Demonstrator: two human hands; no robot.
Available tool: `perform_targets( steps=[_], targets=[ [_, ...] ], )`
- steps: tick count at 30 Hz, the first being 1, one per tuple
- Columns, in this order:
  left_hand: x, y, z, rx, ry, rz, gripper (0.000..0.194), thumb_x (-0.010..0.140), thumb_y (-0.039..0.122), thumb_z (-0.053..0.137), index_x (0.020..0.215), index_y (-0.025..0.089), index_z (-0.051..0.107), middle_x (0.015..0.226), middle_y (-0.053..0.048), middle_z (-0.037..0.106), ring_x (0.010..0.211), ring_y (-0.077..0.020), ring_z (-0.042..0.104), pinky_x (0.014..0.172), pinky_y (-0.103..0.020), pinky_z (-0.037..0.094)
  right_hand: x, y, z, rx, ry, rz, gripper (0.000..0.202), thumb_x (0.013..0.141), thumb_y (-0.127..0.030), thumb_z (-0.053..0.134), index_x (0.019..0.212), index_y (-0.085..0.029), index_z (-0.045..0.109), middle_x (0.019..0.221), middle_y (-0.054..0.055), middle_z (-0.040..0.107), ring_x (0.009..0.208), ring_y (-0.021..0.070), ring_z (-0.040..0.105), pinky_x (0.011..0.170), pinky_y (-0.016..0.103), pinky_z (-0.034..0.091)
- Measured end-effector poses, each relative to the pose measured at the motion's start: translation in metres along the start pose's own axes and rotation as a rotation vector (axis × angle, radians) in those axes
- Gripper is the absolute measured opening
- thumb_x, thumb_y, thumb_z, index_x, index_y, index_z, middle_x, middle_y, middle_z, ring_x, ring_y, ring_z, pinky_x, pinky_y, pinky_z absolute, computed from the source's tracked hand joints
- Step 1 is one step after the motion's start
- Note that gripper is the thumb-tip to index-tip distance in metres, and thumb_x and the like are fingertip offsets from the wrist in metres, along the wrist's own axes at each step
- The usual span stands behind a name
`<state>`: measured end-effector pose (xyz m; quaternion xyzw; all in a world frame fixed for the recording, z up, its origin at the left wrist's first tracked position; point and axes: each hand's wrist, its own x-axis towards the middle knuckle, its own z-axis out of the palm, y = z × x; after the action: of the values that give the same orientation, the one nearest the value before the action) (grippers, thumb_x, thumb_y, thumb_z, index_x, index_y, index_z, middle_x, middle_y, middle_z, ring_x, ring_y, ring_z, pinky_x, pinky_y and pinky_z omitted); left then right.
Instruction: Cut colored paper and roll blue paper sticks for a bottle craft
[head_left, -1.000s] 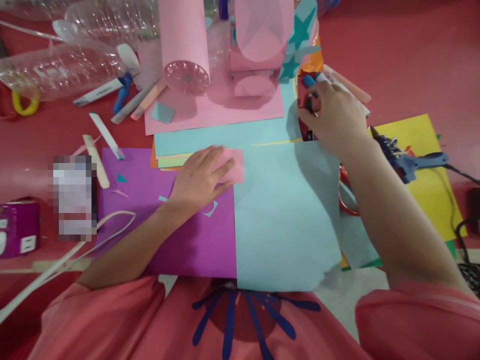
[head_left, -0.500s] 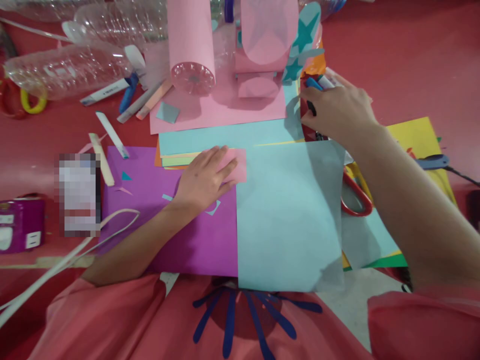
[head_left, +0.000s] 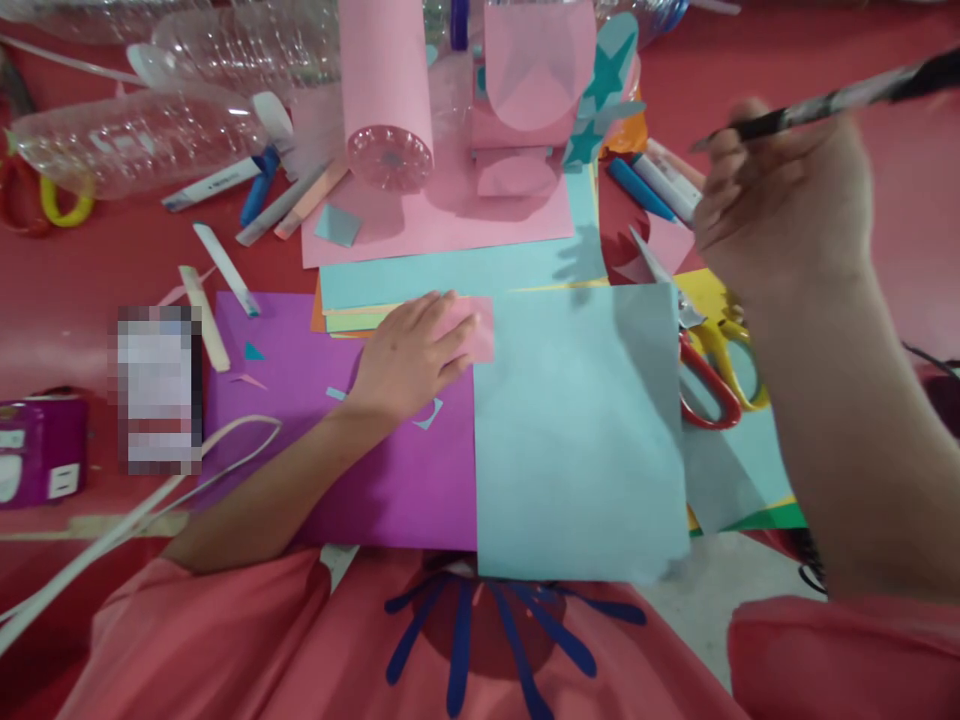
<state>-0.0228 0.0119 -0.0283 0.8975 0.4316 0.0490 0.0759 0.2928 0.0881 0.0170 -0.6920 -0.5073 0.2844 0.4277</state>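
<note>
My left hand lies flat with fingers spread on a small pink paper piece. Under it are the edges of a purple sheet and a light blue sheet. My right hand is raised at the right with a black pen gripped in its fingers; the pen slants up to the right, slightly blurred. Below that hand lie scissors with red handles and a pair of yellow handles, partly overlapped by the light blue sheet and my forearm.
A pink-wrapped bottle and a pink paper construction with teal stars stand at the back. Clear plastic bottles and markers lie at the upper left. A blurred-out phone-like object and a purple packet are at the left.
My right hand has lifted away from the markers near the upper right and moved right, now with a black pen in it. The scissors show more fully. My left hand has stayed put.
</note>
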Motion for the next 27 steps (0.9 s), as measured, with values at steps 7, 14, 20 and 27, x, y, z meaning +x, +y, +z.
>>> perform_targets(
  steps=[7,14,20,27],
  targets=[
    [0.0,-0.002,0.002,-0.067,0.014,-0.028,0.038,0.096,0.037,0.045,0.131,0.033,0.057,0.144,-0.007,0.053,0.135,-0.0285,0.048,0.11,-0.049,0.042,-0.088,-0.023,0.041,0.585,-0.468,0.192,0.02,0.082,-0.041,0.057,0.075,-0.023,0.057,0.061,-0.003,0.06,0.05,0.0103,0.056,0.045,0.024,0.045],
    [0.001,-0.004,0.003,0.043,0.033,0.0,0.033,0.098,0.032,0.043,0.127,0.027,0.06,0.142,-0.008,0.056,0.129,-0.0244,0.053,0.106,-0.041,0.046,-0.127,-0.006,0.077,0.428,-0.705,0.057,0.036,0.086,-0.053,0.057,0.082,-0.019,0.066,0.067,0.0,0.06,0.053,0.0107,0.054,0.047,0.025,0.045],
    [0.0,-0.004,0.003,0.061,0.044,0.02,0.036,0.1,0.034,0.039,0.128,0.025,0.059,0.141,-0.011,0.056,0.126,-0.0255,0.055,0.104,-0.041,0.045,-0.131,0.003,0.075,0.136,-0.623,-0.304,0.025,0.093,-0.035,0.053,0.105,-0.022,0.071,0.098,0.005,0.074,0.089,0.0186,0.07,0.081,0.033,0.056],
    [-0.001,-0.001,0.002,-0.007,0.047,-0.014,0.036,0.1,0.037,0.039,0.129,0.025,0.057,0.141,-0.009,0.056,0.127,-0.0243,0.053,0.105,-0.04,0.042,-0.132,0.0,0.074,-0.043,-0.605,-0.519,0.026,0.095,-0.031,0.048,0.108,-0.021,0.068,0.109,0.007,0.075,0.101,0.021,0.07,0.092,0.038,0.053]
  ],
)
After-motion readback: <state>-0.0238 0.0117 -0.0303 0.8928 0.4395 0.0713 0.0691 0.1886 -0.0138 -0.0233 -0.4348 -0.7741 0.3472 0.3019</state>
